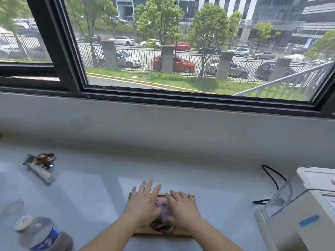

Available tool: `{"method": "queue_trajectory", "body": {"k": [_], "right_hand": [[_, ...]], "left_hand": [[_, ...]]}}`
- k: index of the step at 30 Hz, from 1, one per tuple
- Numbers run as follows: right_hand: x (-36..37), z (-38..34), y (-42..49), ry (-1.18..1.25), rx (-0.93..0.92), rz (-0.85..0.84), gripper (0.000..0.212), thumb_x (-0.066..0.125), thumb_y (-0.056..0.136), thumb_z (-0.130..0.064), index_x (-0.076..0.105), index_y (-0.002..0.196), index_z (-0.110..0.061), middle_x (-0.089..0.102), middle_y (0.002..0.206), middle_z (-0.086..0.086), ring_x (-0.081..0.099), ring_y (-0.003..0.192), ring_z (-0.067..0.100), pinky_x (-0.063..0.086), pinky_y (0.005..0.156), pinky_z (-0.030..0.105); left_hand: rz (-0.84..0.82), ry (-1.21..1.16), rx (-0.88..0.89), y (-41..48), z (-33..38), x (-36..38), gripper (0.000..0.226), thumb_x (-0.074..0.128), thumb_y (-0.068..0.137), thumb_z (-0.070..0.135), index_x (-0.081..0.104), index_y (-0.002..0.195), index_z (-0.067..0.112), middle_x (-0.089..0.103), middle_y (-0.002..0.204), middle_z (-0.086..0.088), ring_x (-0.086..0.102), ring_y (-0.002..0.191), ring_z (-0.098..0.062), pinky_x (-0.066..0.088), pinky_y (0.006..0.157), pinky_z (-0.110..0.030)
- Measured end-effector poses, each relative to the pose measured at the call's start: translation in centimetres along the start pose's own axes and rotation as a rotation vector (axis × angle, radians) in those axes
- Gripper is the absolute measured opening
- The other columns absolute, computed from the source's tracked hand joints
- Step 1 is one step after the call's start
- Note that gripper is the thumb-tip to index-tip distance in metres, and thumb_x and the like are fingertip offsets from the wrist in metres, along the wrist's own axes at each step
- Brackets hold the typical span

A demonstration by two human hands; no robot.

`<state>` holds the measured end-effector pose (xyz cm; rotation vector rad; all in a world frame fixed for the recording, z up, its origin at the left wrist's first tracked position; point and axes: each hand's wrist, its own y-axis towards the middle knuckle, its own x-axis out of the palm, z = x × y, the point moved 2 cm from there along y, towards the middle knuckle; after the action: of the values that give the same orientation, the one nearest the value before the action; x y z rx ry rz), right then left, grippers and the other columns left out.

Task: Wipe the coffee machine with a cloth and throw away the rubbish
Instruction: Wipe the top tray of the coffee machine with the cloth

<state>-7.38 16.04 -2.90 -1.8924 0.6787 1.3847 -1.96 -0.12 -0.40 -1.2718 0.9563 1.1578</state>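
A crumpled purple-grey cloth (pixel 164 217) lies on a small wooden tray (pixel 190 196) at the near middle of the pale counter. My left hand (pixel 145 201) and my right hand (pixel 183 207) rest flat on the cloth, side by side, fingers stretched forward and slightly spread. Both palms press on the cloth; neither hand is curled around it. The white coffee machine (pixel 306 214) stands at the right edge, partly cut off, with a blue mark on its front. A portafilter (pixel 40 166) with a white handle lies on the counter at the far left.
A plastic bottle (pixel 42 234) with a white cap and blue label lies at the lower left, a clear round lid (pixel 13 207) beside it. A black cable (pixel 273 180) runs behind the machine. A clear plastic container (pixel 281 198) leans against the machine. A grey sill and a window rise behind.
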Motion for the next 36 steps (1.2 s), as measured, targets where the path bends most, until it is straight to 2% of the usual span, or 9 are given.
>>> {"method": "queue_trajectory", "body": {"k": [3,8,14,17,21,25,28,32,36], "right_hand": [[1.1,-0.3,0.1,0.031,0.003,-0.078,0.086,0.066,0.074,-0.054,0.028,0.146,-0.026,0.031,0.155,-0.002,0.033,0.134,0.030,0.032,0.107,0.046],[2.5,-0.4,0.1,0.051,-0.012,-0.036,0.072,0.065,0.078,-0.035,0.034,0.143,-0.026,0.042,0.145,-0.002,0.041,0.123,0.031,0.041,0.101,0.042],[2.6,-0.8,0.5,0.154,0.068,-0.034,0.036,0.057,0.076,-0.023,0.052,0.111,-0.017,0.055,0.118,0.010,0.054,0.106,0.033,0.042,0.083,0.037],[2.5,-1.1,0.2,0.214,0.115,-0.036,0.030,0.058,0.073,-0.025,0.054,0.101,-0.015,0.058,0.109,0.010,0.057,0.097,0.033,0.039,0.073,0.035],[1.2,-0.9,-1.2,0.282,0.131,0.025,0.027,0.057,0.069,-0.024,0.058,0.094,-0.015,0.060,0.100,0.009,0.058,0.092,0.030,0.039,0.070,0.033],[-1.1,0.0,-3.4,0.354,0.154,0.107,0.025,0.056,0.069,-0.024,0.057,0.092,-0.015,0.060,0.098,0.006,0.058,0.091,0.028,0.039,0.067,0.032],[-3.7,0.4,-5.5,0.374,0.169,0.186,0.032,0.058,0.068,-0.028,0.061,0.098,-0.020,0.064,0.105,0.000,0.060,0.095,0.024,0.048,0.078,0.033],[-7.2,1.2,-9.0,0.407,0.198,0.327,0.033,0.063,0.069,-0.034,0.058,0.100,-0.023,0.061,0.093,0.001,0.058,0.087,0.022,0.048,0.076,0.036],[-10.4,2.4,-12.8,0.371,0.218,0.443,0.052,0.069,0.076,-0.029,0.055,0.126,-0.029,0.063,0.104,0.007,0.058,0.099,0.028,0.047,0.085,0.039]], "left_hand": [[-0.094,-0.026,0.024,-0.3,-0.3,1.8,0.084,0.035,0.076,0.059,0.012,0.153,0.032,0.016,0.161,-0.006,0.012,0.149,-0.028,0.021,0.115,-0.051],[-0.135,0.021,0.069,-0.1,-0.3,4.4,0.088,0.045,0.073,0.062,0.019,0.151,0.029,0.027,0.156,-0.003,0.030,0.140,-0.027,0.034,0.108,-0.047],[-0.119,-0.085,0.099,0.3,0.0,4.6,0.056,0.053,0.076,0.038,0.046,0.129,0.023,0.045,0.140,0.001,0.048,0.123,-0.025,0.045,0.094,-0.040],[-0.126,-0.166,0.099,0.4,0.2,4.1,0.038,0.054,0.073,0.027,0.054,0.110,0.021,0.055,0.119,0.000,0.053,0.111,-0.024,0.045,0.088,-0.038],[-0.086,-0.258,0.133,-0.2,0.4,3.5,0.038,0.055,0.070,0.031,0.056,0.107,0.023,0.058,0.109,0.001,0.055,0.102,-0.021,0.044,0.084,-0.034],[0.042,-0.330,0.209,-0.9,1.9,1.4,0.037,0.058,0.070,0.035,0.057,0.107,0.028,0.061,0.106,0.009,0.056,0.099,-0.016,0.040,0.077,-0.028],[0.096,-0.360,0.281,-1.3,3.6,-0.7,0.042,0.059,0.072,0.027,0.057,0.114,0.027,0.059,0.108,0.007,0.053,0.101,-0.015,0.042,0.082,-0.028],[0.220,-0.383,0.391,-2.0,6.4,-3.8,0.050,0.063,0.074,0.021,0.056,0.123,0.023,0.060,0.108,0.003,0.054,0.101,-0.019,0.043,0.083,-0.029],[0.350,-0.424,0.501,-3.0,9.9,-7.1,0.059,0.072,0.073,0.016,0.056,0.129,0.015,0.065,0.116,-0.003,0.059,0.106,-0.025,0.046,0.085,-0.031]]}}
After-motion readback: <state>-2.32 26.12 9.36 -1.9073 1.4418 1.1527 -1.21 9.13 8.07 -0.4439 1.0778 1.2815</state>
